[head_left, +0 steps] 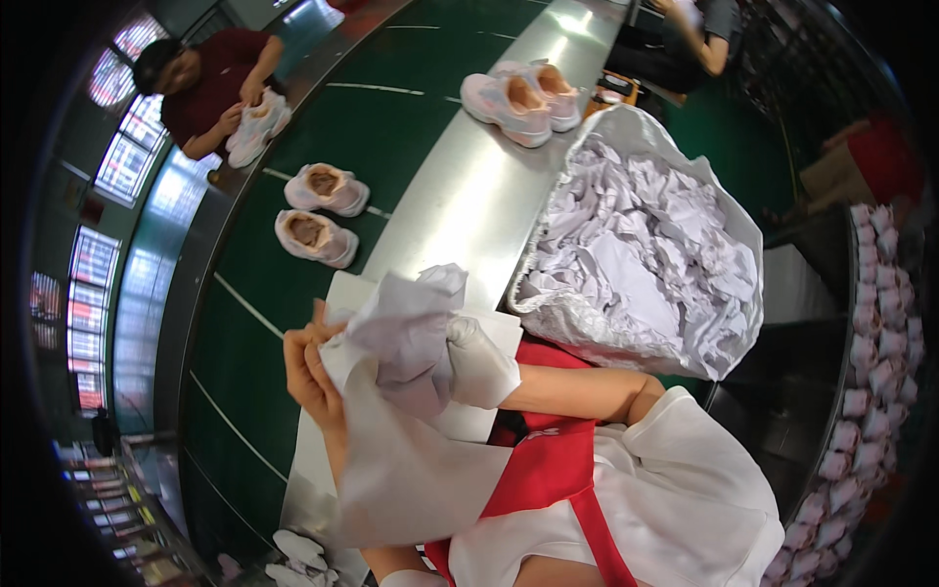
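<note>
My right hand [479, 364], in a white glove, is closed around a crumpled wad of tissue paper [406, 328], fingers curled over its side so the wad keeps its bunched shape. My left hand [311, 370] is bare; its grip pinches the edge of the same paper from the far side, thumb and fingertips pressed together on the sheet. The loose tail of the sheet hangs down in front of my red apron [548, 470]. Both hands hold the paper up in front of my chest, above the near end of the steel desk [469, 205], I judge so that it can be balled freely with nothing underneath in the way.

Flat white sheets [342, 293] lie on the desk just behind my hands, within easy reach. To my right a big bag of crumpled paper [646, 245] sits open, its mouth turned toward me, which I take to be why it leans on the desk edge.

Further along the desk stands a pair of pink sneakers [523, 98]. On the green belt [391, 127] to my left lie two more sneakers [318, 210], already stuffed with paper. Across the belt another person's hands [245, 103] hold a white shoe [259, 127]. Rolls or bundles [875, 342] are stacked in rows at the far right.
</note>
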Tool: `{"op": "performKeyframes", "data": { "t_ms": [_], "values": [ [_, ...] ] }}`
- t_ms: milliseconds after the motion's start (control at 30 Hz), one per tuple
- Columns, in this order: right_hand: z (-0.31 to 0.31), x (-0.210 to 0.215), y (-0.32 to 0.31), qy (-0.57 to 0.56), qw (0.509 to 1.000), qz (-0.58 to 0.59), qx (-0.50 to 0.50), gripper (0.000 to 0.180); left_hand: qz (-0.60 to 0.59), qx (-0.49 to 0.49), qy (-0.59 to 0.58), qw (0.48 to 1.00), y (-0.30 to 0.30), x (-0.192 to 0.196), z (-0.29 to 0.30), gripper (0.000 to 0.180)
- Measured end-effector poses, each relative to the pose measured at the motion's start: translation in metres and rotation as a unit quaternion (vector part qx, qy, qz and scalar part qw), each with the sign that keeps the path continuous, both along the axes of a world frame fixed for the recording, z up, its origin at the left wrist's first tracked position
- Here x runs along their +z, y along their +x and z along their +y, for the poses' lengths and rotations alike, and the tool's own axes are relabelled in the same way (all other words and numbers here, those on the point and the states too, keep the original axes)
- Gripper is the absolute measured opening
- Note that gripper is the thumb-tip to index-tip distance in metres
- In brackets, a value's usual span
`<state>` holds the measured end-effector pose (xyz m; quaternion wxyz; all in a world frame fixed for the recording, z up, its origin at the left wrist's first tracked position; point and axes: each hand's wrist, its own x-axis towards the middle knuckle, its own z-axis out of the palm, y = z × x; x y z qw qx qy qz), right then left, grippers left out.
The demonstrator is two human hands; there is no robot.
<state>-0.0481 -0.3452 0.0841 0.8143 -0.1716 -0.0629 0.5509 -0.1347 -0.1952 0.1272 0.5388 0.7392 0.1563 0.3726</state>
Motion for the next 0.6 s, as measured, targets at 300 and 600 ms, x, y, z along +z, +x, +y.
{"op": "performKeyframes", "data": {
  "t_ms": [300,600],
  "values": [
    [-0.099,0.0,0.071,-0.292,0.811,-0.475,-0.175,0.043,0.124,0.026,0.127,0.984,-0.016,0.032,0.005,0.025],
    [-0.195,-0.17,0.179,-0.777,0.307,-0.549,-0.024,0.034,0.136,-0.038,0.095,0.985,-0.038,0.039,0.007,0.026]
  ]
}}
